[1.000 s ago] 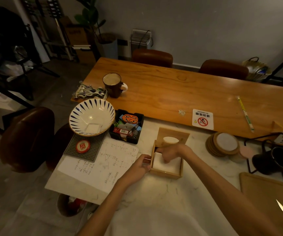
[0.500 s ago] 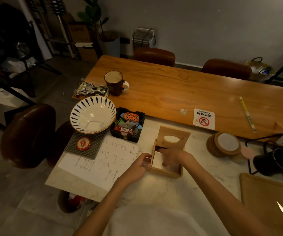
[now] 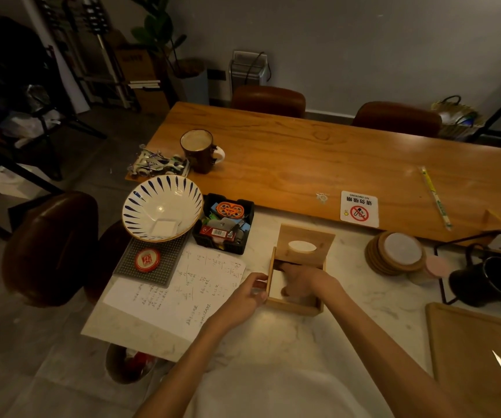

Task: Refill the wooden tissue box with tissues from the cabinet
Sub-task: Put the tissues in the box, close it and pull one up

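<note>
wooden tissue box (image 3: 294, 306), right hand (image 3: 302, 282) inside, left hand (image 3: 243, 300) steadying

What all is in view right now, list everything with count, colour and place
Wooden tissue box: one, light wood, on the marble counter, white tissues inside.
Slotted wooden lid: one, slid back behind the box.
Blue-striped white bowl: one, left, on a dark mat.
Red round tin: one, on that mat.
Handwritten paper sheet: one, white, left of the box.
Black tray of small items: one, beside the bowl.
Brown mug: one, on the long wooden table.
No-smoking sign: one, white and red.
Coaster stack: one, right.
Left hand: steadies the box's side.
Right hand: inside the box, on the tissues.
</note>
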`<state>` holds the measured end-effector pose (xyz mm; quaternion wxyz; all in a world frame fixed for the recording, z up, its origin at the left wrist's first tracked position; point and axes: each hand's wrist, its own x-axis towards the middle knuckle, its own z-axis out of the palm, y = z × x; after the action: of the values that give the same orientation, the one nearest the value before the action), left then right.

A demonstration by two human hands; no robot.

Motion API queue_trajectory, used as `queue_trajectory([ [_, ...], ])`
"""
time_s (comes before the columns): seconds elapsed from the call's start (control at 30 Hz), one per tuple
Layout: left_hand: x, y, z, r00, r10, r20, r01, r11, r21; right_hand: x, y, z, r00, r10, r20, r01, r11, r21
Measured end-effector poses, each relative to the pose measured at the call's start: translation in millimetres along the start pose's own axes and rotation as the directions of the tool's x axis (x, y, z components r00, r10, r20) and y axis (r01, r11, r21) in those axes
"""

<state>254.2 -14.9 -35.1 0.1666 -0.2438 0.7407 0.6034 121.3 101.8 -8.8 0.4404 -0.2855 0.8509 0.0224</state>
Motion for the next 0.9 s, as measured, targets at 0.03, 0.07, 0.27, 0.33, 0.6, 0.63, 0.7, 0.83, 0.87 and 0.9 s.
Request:
queue_trajectory([
  [0.03, -0.6, 0.6, -0.2, 1.0, -0.001, 0.002, 0.001, 1.0, 0.003, 0.0, -0.8, -1.3, 1.0, -0.011, 0.009, 0.011, 1.0, -0.003],
  [0.07, -0.8, 1.1, -0.7, 1.0, 0.0, 0.002, 0.0, 1.0, 0.008, -0.8, -1.8, -3.2, 1.0, -0.017, 0.014, 0.017, 1.0, -0.007],
  [0.27, -5.1, 3.9, 1.3, 1.0, 0.012, -0.017, -0.011, 0.996, 0.083, -13.8, -2.5, -7.5, 0.998, -0.048, -0.03, 0.047, 0.998, -0.032],
  [0.33, -6.1, 12.8, 0.9, 0.997, 0.072, -0.002, -0.07, 0.98, 0.186, -24.4, 0.1, -3.0, 0.985, -0.061, -0.159, 0.064, 0.998, 0.01],
  [0.6, 33.8, 79.8, 2.1, 0.964, -0.208, 0.168, 0.002, 0.635, 0.773, -46.3, 47.2, -4.6, 0.979, 0.174, -0.109, -0.178, 0.984, -0.028],
  [0.63, 37.1, 88.3, 3.4, 0.953, -0.255, 0.164, 0.027, 0.61, 0.792, -42.1, 46.4, -6.3, 0.982, 0.178, -0.064, -0.181, 0.982, -0.043],
  [0.7, 40.2, 101.0, 4.6, 0.932, -0.327, 0.154, 0.064, 0.569, 0.82, -35.3, 42.9, -10.4, 0.982, 0.187, -0.012, -0.188, 0.98, -0.06],
  [0.83, 43.6, 110.3, 3.3, 0.916, -0.375, 0.143, 0.061, 0.482, 0.874, -26.2, 39.4, -10.2, 0.98, 0.196, 0.006, -0.196, 0.979, -0.055],
  [0.87, 44.2, 110.5, 2.7, 0.914, -0.38, 0.142, 0.064, 0.48, 0.875, -23.6, 39.7, -9.5, 0.979, 0.202, -0.005, -0.202, 0.978, -0.058],
  [0.9, 44.9, 109.9, 2.1, 0.913, -0.382, 0.145, 0.068, 0.49, 0.869, -21.0, 40.0, -8.4, 0.978, 0.207, -0.015, -0.208, 0.976, -0.062],
])
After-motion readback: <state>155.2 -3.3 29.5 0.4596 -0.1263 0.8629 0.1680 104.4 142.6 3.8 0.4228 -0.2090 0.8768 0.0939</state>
